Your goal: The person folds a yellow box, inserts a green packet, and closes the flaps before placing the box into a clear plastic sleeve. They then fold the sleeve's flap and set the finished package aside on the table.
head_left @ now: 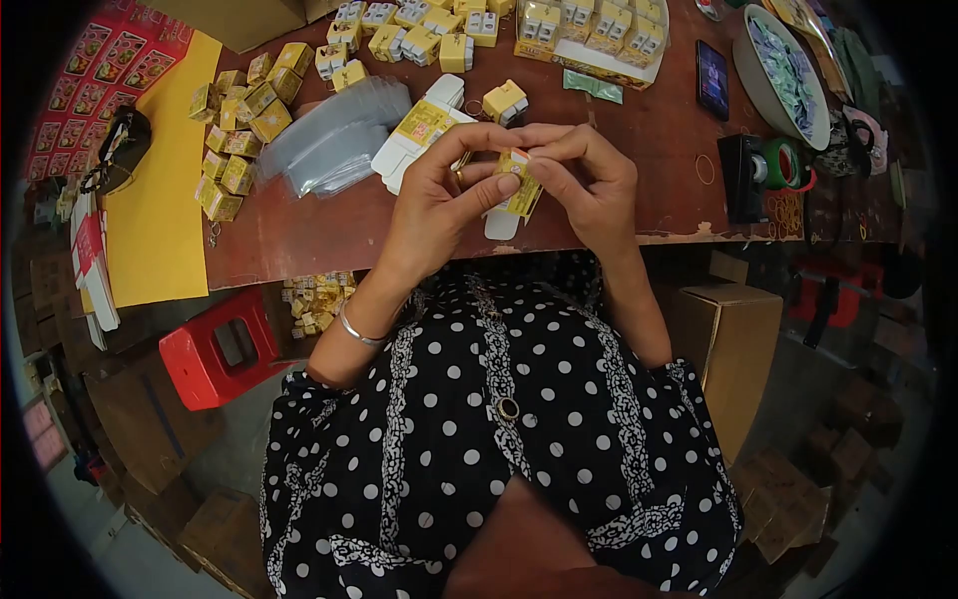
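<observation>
Between my two hands, near the table's front edge, is a small yellow printed carton [521, 203] with a white flap hanging below it. My left hand [449, 190] pinches it from the left, thumb on its face. From the right, my right hand [589, 180] grips its upper end with thumb and fingers. Flat unfolded yellow-and-white cartons [424, 128] lie just behind my left hand. One small yellow-and-white box [505, 102] stands beyond my fingertips. Clear plastic sleeves [334, 140] are spread to the left.
Folded yellow boxes [239, 130] are heaped at the left, with more boxes [424, 35] at the back. A display tray [589, 45], green sachet [593, 86], phone [713, 80], basin of sachets [788, 80] and tape roll [783, 163] are behind and right. A red stool [225, 349] stands below left.
</observation>
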The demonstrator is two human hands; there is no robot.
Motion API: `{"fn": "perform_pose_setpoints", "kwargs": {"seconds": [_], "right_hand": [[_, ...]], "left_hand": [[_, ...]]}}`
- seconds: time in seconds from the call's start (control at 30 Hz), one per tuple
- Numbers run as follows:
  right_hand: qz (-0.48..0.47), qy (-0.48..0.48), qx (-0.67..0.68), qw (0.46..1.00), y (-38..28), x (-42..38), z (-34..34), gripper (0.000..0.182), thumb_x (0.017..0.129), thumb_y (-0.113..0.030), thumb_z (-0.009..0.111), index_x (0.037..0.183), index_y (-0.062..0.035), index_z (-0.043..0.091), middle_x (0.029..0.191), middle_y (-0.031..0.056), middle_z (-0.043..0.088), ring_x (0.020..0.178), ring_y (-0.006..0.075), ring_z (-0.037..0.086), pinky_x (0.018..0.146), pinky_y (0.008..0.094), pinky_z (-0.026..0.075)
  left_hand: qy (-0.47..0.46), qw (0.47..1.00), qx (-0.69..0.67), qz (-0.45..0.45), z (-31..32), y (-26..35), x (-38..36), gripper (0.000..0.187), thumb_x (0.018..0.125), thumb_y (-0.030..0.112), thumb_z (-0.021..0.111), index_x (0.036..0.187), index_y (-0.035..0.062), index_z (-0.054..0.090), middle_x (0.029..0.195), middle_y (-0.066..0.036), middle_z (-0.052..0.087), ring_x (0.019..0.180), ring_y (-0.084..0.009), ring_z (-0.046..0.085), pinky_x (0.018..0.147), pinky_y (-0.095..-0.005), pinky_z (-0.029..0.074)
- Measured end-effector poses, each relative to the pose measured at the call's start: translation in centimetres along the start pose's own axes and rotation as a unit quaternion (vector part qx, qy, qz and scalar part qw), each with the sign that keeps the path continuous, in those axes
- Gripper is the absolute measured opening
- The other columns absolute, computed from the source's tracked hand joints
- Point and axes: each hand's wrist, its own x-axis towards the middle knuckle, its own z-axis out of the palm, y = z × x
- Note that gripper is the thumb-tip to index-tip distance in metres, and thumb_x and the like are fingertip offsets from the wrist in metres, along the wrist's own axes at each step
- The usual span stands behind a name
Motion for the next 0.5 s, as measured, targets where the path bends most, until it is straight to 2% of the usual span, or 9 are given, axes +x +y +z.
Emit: {"fn": "perform_pose_setpoints", "kwargs": {"seconds": [0.07,0.13,0.23,0.37,0.43,0.5], "right_hand": [[-0.03,-0.007,-0.012,0.999,0.34,0.0,-0.36,0.011,0.092,-0.002,0.073,0.101,0.0007,0.069,0.116,0.0156,0.073,0.106,0.0199,0.07,0.09,0.0309,0.055],[-0.104,-0.034,-0.104,0.989,0.49,0.2,-0.71,0.015,0.088,0.0,0.074,0.103,-0.0015,0.071,0.12,0.0158,0.072,0.108,0.0232,0.07,0.091,0.0316,0.056],[-0.148,-0.044,-0.145,0.977,0.07,0.61,-0.71,0.014,0.086,0.001,0.074,0.099,-0.0024,0.071,0.121,0.0155,0.071,0.109,0.0258,0.07,0.09,0.0332,0.057],[-0.147,-0.038,-0.144,0.978,0.48,0.42,-0.67,0.012,0.085,0.001,0.075,0.095,-0.0031,0.07,0.123,0.0144,0.071,0.11,0.026,0.07,0.09,0.0351,0.059],[-0.195,-0.081,-0.198,0.957,0.74,0.64,-1.07,0.015,0.087,0.004,0.073,0.101,-0.0004,0.067,0.126,0.0215,0.068,0.115,0.0287,0.068,0.092,0.0367,0.059],[-0.194,-0.08,-0.201,0.957,0.98,0.64,-1.1,0.014,0.087,0.003,0.073,0.1,-0.0004,0.067,0.126,0.0216,0.067,0.115,0.029,0.068,0.093,0.0372,0.059]], "left_hand": [[-0.005,1.0,-0.01,0.003,-0.1,-0.03,-0.04,0.034,0.096,-0.002,0.068,0.128,-0.0006,0.057,0.12,-0.005,0.062,0.108,-0.014,0.066,0.087,-0.0242,0.055],[-0.021,1.0,-0.016,0.008,-0.11,0.01,-0.05,0.03,0.097,-0.001,0.067,0.125,-0.0001,0.057,0.118,-0.005,0.063,0.109,-0.0133,0.066,0.089,-0.0242,0.055],[-0.033,0.999,-0.001,0.024,-0.12,-0.17,0.0,0.025,0.098,-0.001,0.065,0.122,0.0002,0.058,0.118,-0.004,0.061,0.108,-0.012,0.065,0.09,-0.0242,0.054],[-0.049,0.998,0.022,0.036,-0.46,-0.34,0.19,0.02,0.099,-0.001,0.065,0.118,0.0006,0.059,0.12,-0.003,0.056,0.107,-0.0105,0.064,0.09,-0.0239,0.053],[-0.053,0.997,0.045,0.026,-0.62,-0.36,0.22,0.018,0.099,-0.001,0.065,0.116,0.0009,0.06,0.122,-0.002,0.051,0.106,-0.0097,0.063,0.089,-0.0238,0.053],[-0.051,0.996,0.065,0.033,-0.83,-0.64,0.35,0.017,0.099,-0.001,0.065,0.115,0.0009,0.06,0.123,-0.002,0.051,0.105,-0.0093,0.062,0.089,-0.0235,0.052]]}}
